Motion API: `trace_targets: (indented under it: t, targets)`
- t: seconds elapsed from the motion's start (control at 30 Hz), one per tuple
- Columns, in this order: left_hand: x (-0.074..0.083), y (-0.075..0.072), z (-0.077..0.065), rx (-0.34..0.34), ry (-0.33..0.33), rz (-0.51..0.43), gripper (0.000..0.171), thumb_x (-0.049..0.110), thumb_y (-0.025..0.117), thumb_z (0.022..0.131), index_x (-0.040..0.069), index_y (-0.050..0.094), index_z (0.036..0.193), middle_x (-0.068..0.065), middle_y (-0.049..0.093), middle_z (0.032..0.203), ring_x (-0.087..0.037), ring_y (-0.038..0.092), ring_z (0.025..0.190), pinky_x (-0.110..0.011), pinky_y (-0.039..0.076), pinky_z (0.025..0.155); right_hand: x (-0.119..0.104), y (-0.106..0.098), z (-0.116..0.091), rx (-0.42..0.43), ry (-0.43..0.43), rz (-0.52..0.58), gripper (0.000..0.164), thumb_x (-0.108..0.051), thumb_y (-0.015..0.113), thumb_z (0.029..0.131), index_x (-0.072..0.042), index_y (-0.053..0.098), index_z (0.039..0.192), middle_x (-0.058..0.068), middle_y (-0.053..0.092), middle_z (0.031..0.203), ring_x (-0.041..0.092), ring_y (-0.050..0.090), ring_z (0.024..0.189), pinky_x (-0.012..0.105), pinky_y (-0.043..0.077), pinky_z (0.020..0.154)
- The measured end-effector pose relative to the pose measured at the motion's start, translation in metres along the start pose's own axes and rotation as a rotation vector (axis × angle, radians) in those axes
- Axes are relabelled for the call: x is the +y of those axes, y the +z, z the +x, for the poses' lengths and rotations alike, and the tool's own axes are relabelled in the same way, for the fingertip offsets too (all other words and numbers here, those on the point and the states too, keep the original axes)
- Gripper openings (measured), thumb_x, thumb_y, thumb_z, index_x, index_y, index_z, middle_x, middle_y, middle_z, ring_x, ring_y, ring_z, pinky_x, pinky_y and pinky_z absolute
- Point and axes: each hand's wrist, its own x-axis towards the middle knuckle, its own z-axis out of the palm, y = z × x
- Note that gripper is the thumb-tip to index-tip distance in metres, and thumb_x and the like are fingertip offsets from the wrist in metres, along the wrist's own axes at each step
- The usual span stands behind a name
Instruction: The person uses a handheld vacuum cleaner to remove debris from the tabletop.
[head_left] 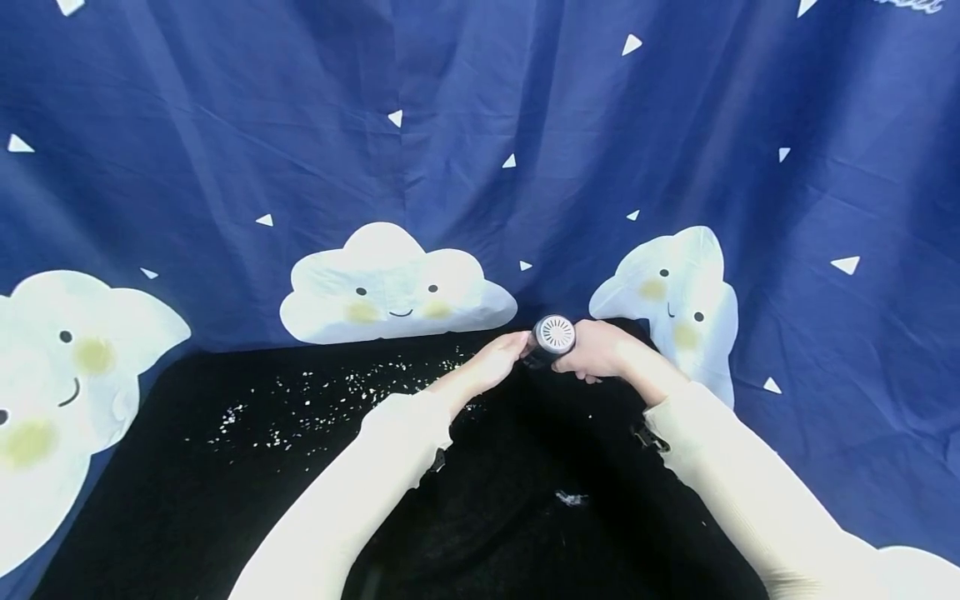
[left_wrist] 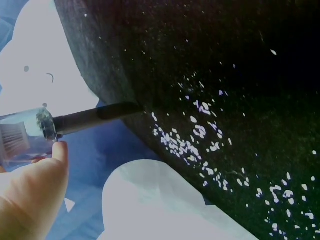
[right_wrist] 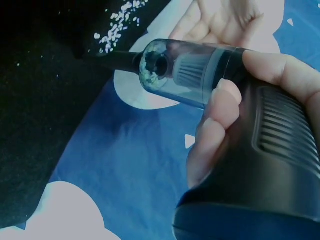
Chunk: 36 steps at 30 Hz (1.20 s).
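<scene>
From the head, the handheld vacuum [head_left: 556,335] stands at the far edge of the black surface [head_left: 150,517], right of centre, with its round vented end facing the camera; its long axis runs away along the line of sight, so its far end is hidden behind the body. The right hand [head_left: 600,350] comes to it from the right and the left hand [head_left: 495,358] from the left. White bits [head_left: 234,412] lie scattered to the left, and a blue curtain [head_left: 450,125] printed with clouds hangs behind. At the left wrist, the long axis lies nearly level across the view, rising slightly to the right: the clear chamber [left_wrist: 31,127] is at the left, and the dark nozzle [left_wrist: 92,118] points right, its tip over the edge of the black surface, just beside the nearest white bits; whether it touches the cloth cannot be told. A digit of the left hand reaches up to the chamber's front end. At the right wrist, the vacuum slants from lower right to upper left, nozzle toward the black surface and pale debris [right_wrist: 149,70] inside the chamber's front. The right hand is clamped round the black body, fingers curled; the left shows its palm behind the chamber, digits loosely apart, fingertips partly hidden.
</scene>
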Motion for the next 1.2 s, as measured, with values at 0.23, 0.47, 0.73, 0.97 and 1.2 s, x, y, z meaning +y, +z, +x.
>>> trace_targets:
  t: [0.23,0.47,0.73,0.97,1.2]
  targets:
    - [-0.001,-0.006,-0.003,-0.059,0.058,0.026,0.048,0.014,0.018,0.111,-0.011,0.052,0.135,-0.024,0.053,0.142,-0.034,0.047,0.136,-0.035,0.035,0.114,-0.002,0.006,0.002,0.005,-0.001,0.061,0.021,-0.027,0.076,0.080,-0.009,0.066,0.075,0.005,0.063,0.057,0.018,0.063,0.050,0.045,0.059,0.062]
    - [0.003,-0.006,-0.010,-0.015,-0.069,0.024,0.048,0.023,0.021,0.112,-0.004,0.045,0.145,-0.020,0.047,0.149,-0.031,0.042,0.141,-0.044,0.031,0.116,-0.001,0.009,0.002,0.023,-0.012,0.074,0.022,-0.027,0.078,0.079,-0.009,0.066,0.075,0.003,0.062,0.056,0.022,0.065,0.052,0.042,0.058,0.059]
    - [0.005,-0.009,-0.015,0.018,-0.111,0.094,0.050,0.026,0.021,0.112,0.000,0.039,0.151,-0.017,0.043,0.153,-0.029,0.040,0.142,-0.041,0.029,0.118,-0.005,0.012,0.003,0.039,-0.012,0.098,0.023,-0.028,0.078,0.079,-0.010,0.065,0.073,0.004,0.063,0.057,0.026,0.066,0.054,0.039,0.057,0.056]
    - [0.003,-0.010,-0.014,0.015,-0.078,0.134,0.050,0.026,0.021,0.112,-0.001,0.050,0.144,-0.016,0.049,0.149,-0.028,0.043,0.140,-0.037,0.029,0.117,-0.006,0.014,0.002,0.035,-0.016,0.101,0.023,-0.028,0.078,0.079,-0.010,0.066,0.072,0.006,0.064,0.058,0.020,0.063,0.050,0.046,0.058,0.062]
    - [0.004,-0.011,-0.014,-0.005,-0.091,0.123,0.052,0.028,0.020,0.112,0.000,0.046,0.147,-0.015,0.043,0.153,-0.026,0.037,0.144,-0.038,0.026,0.119,-0.005,0.013,0.000,0.031,-0.021,0.106,0.024,-0.029,0.078,0.079,-0.007,0.067,0.075,0.006,0.064,0.058,0.021,0.064,0.051,0.039,0.057,0.056]
